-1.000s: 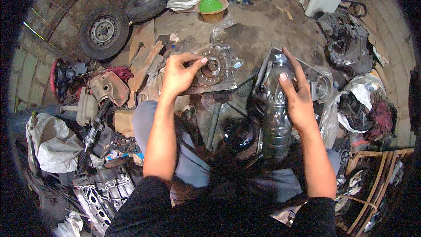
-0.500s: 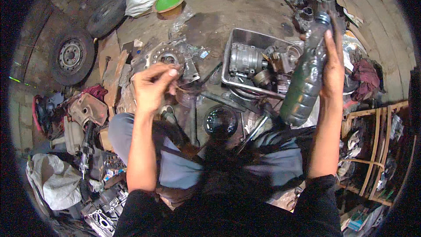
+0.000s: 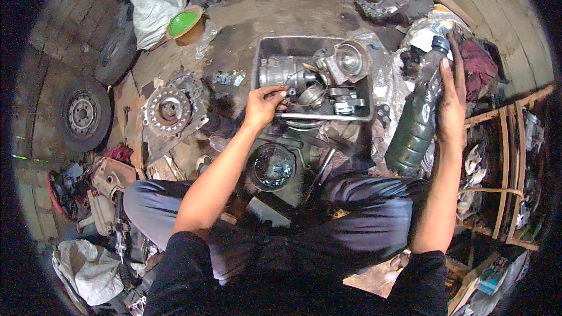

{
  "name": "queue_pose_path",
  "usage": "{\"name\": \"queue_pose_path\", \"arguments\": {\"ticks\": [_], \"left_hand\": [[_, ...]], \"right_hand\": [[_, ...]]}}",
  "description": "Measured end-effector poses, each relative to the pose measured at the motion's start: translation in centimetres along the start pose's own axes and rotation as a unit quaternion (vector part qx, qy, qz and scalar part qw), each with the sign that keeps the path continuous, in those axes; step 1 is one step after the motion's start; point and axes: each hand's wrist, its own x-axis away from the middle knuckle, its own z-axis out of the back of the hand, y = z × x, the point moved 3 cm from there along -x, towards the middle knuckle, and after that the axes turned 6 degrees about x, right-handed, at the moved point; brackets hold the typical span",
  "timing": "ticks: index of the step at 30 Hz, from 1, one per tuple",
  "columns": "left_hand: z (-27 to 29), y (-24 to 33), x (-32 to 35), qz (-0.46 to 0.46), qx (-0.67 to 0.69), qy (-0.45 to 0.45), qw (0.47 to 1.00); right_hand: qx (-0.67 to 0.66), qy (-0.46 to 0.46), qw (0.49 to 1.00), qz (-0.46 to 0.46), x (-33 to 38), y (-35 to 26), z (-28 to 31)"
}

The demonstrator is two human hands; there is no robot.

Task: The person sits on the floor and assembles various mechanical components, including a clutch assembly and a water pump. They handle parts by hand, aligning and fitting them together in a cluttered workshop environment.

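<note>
My right hand is wrapped round a clear plastic bottle of dark liquid, held upright with a slight tilt, its dark cap at the top. Thumb and fingertips of my left hand are pinched together over the near left rim of a grey metal tray. Whatever they hold, if anything, is too small to make out. Inside the tray lie a ribbed metal cylinder unit, a pulley part and other metal parts. Before my lap stands a round dark bowl with shiny liquid.
Left of the tray lies a round metal disc with holes on a housing. A wheel leans at the far left. A green basin and a white sack stand beyond. Wooden slats rise at the right.
My left hand has moved right, from near the round disc to the tray's rim, still pinched. The right hand keeps hold of the bottle. The view has shifted.
</note>
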Motion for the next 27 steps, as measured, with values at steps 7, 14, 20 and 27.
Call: {"name": "queue_pose_path", "arguments": {"ticks": [7, 14, 20, 27], "left_hand": [[-3.2, -1.7, -1.3, -0.056, -0.327, 0.023, 0.943], [1.3, 8.5, 6.3, -0.195, -0.35, -0.039, 0.915], [11.6, 21.3, 12.3, -0.375, -0.442, 0.125, 0.806], [26.8, 18.3, 10.1, -0.166, -0.226, 0.317, 0.906]], "right_hand": [[0.018, -0.023, 1.0, -0.008, 0.1, 0.8, 0.7], [0.012, -0.09, 0.996, 0.01, 2.0, -1.3, -2.5], [0.039, -0.175, 0.98, 0.088, 5.0, -4.4, -7.4], [0.014, -0.218, 0.968, 0.126, 6.7, -8.0, -12.1]]}}
